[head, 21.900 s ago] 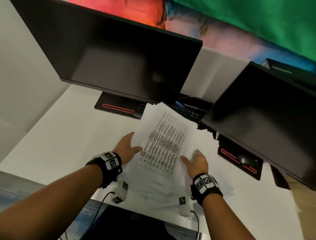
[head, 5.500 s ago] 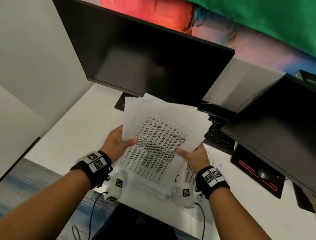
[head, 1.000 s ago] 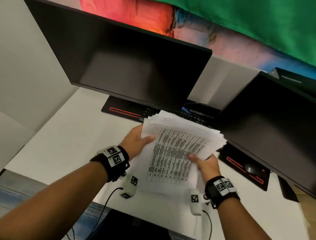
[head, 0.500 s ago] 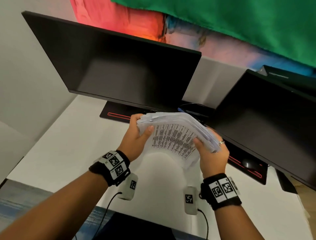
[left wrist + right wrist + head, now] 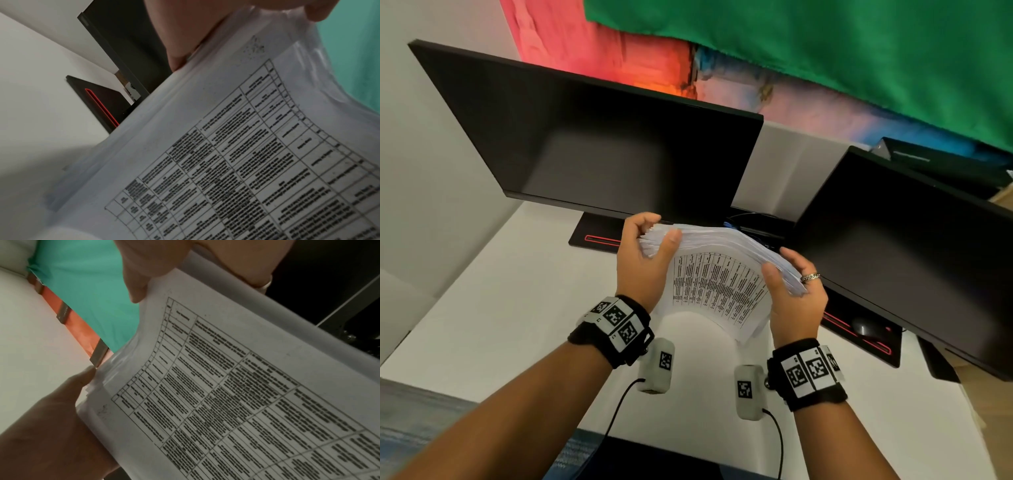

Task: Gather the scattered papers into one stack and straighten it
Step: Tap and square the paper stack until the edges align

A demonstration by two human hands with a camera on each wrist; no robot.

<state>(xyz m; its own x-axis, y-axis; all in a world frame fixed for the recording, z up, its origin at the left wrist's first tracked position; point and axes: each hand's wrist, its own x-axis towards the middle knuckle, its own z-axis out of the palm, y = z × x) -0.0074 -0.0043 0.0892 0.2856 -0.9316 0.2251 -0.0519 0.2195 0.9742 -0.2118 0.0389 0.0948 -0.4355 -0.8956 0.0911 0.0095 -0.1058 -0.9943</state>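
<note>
One thick stack of white papers (image 5: 717, 270) with a printed table on the near sheet hangs in the air above the white desk (image 5: 493, 308), tipped up on edge and bowed. My left hand (image 5: 650, 245) grips its left top corner, thumb on the printed face. My right hand (image 5: 789, 274), with a ring, grips the right side. The left wrist view shows the printed sheet (image 5: 236, 154) under my left hand (image 5: 197, 26). In the right wrist view the sheet (image 5: 236, 386) sits between my right hand (image 5: 164, 267) and the other hand (image 5: 49, 426). The top edges look slightly fanned.
Two dark monitors stand behind: one at the left (image 5: 599, 147), one at the right (image 5: 914, 253), each on a black base with a red stripe (image 5: 599, 238). A mouse (image 5: 866, 327) lies under the right monitor. Cables and a keyboard lie between them. Green cloth (image 5: 825, 44) hangs behind.
Over the last second both hands raised the stack off the desk and tipped it upright on edge; it now bows between them. Earlier the sheets lay spread on the desk.
</note>
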